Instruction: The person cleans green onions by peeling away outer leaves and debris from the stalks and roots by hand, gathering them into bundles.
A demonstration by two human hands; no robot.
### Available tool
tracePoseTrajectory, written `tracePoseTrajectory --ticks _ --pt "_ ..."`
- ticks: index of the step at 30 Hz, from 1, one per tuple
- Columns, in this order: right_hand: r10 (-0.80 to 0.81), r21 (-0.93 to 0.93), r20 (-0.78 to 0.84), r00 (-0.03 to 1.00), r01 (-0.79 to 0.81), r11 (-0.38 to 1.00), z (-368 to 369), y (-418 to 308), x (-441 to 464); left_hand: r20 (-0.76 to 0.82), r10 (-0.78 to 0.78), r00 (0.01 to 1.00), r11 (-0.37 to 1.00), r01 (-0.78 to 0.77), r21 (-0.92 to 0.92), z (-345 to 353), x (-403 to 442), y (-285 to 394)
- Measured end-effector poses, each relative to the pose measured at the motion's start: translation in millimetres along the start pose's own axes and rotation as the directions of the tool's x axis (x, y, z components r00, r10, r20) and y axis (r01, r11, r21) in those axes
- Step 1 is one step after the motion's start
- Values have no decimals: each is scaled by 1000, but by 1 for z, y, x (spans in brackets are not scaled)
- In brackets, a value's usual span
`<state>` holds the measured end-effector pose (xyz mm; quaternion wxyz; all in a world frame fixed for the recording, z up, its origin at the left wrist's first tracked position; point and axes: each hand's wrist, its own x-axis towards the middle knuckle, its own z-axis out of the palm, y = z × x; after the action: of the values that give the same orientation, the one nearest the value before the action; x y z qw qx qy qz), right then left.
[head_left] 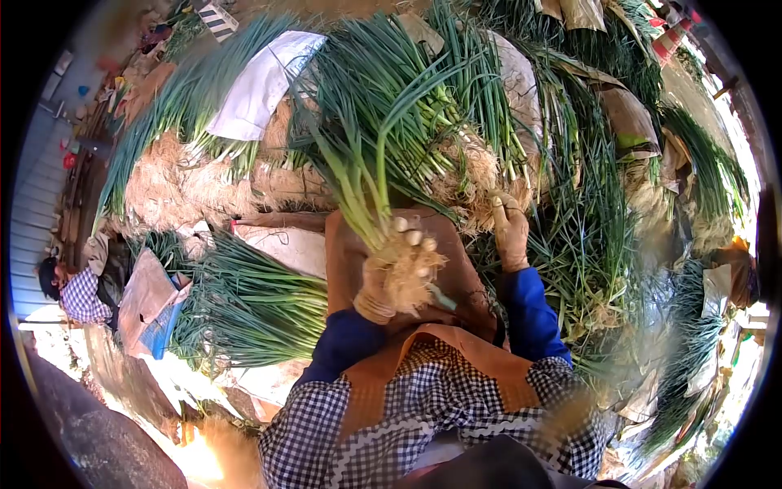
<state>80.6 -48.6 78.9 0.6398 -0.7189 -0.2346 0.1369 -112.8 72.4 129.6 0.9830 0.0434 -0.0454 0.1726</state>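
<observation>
My left hand point(375, 295), in a pale glove, is closed round the lower part of a small bunch of green onions point(366, 204). Its tangled roots and white bulbs face me, and its leaves point up and away over the brown apron point(350, 244). My right hand point(511, 232) is to the right, beside the roots of a larger pile of green onions point(472, 167). Some of its fingers point toward those roots; whether it grips anything cannot be made out.
More green onions point(252, 301) lie in a heap on the left. A white sheet point(265, 81) covers part of the far pile. Another person point(81, 293) is at the far left, near a brown and blue container point(151, 306).
</observation>
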Motion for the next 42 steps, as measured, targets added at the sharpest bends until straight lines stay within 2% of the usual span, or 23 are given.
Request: tracePoseTrajectory --ticks 2,4,5,6,8,9,11,12,14,16,17,19,20,22,24,25,26,28,32,35,38,40,42 --pt "20 -453 25 999 -7 892 -1 16 25 324 -59 944 998 50 39 19 14 43" --pt "-219 -619 158 963 270 738 22 17 45 473 4 881 955 -144 260 64 24 78" --pt "-31 -682 259 965 205 702 36 -11 50 458 31 889 918 -206 338 90 22 89" --pt "-256 -758 365 895 445 477 54 6 63 552 57 832 890 -293 349 106 26 95" --pt "-328 -856 323 888 422 299 78 22 75 538 120 834 841 -373 391 113 35 103" --pt "-229 -914 295 927 344 216 87 20 81 548 119 828 837 -381 393 105 37 103" --pt "-154 -929 289 945 316 192 85 8 103 195 397 897 791 -443 422 68 46 103" --pt "-52 -945 280 959 284 161 79 -1 114 303 399 865 734 -500 460 56 54 103" --pt "-22 -869 330 944 312 384 55 -18 141 -71 404 912 709 -264 654 26 42 105" --pt "-102 -756 204 974 223 616 36 -37 168 -59 388 920 745 -275 608 3 50 108" --pt "-215 -722 278 936 351 596 23 -60 178 -59 386 921 771 -286 569 -7 51 108" --pt "-191 -682 191 963 270 679 -3 -128 181 -113 410 905 782 -285 554 -18 50 106" --pt "-318 -722 1 948 221 656 -15 -129 202 -167 429 888 792 -280 543 -25 51 106" --pt "-347 -443 -212 913 227 868 -54 -163 199 -142 418 898 785 -278 554 -45 47 106" --pt "-306 -102 -144 941 294 950 -101 -137 199 -227 410 883 797 -226 561 -51 42 100" --pt "-245 13 -67 967 247 969 -122 -124 190 -266 437 859 793 -229 564 -44 41 93" --pt "4 233 7 1000 -6 972 -130 -122 161 -265 427 864 799 -225 557 -39 45 88" --pt "255 57 -14 967 -254 966 -140 -45 138 -83 357 930 870 -298 392 -36 50 76" --pt "475 -305 204 856 -406 862 -153 12 65 -135 245 960 939 -201 278 -39 48 56" --pt "255 -294 -61 965 -261 919 -166 34 62 -29 145 989 966 -135 220 -52 50 45" --pt "149 -434 -145 978 -199 879 -149 29 78 39 59 998 978 -65 196 -40 51 29" --pt "13 -296 -101 995 -42 954 -138 43 95 94 36 995 971 -57 232 -30 48 15" --pt "-16 -496 -189 982 -82 864 -126 37 106 53 22 998 971 -34 238 -25 46 1"
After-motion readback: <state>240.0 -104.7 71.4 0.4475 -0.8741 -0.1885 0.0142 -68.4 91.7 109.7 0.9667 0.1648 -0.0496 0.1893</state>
